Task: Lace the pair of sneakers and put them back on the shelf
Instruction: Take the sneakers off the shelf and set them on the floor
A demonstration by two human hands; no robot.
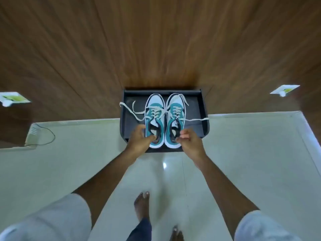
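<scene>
A pair of teal-and-white sneakers (pixel 165 119) is shown side by side, toes away, in a dark shelf tray (pixel 205 117) at floor level against a wood panel. Each heel collar is pinched by one of the hands, left hand (pixel 139 139) and right hand (pixel 188 141). The shoes are judged light, the heels the stiffest hold. Loose laces (pixel 132 111) are limp and may snag.

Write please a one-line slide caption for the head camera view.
Both hands, left hand and right hand, hold two teal-and-white sneakers by the heels over a dark tray, laces loose.
</scene>
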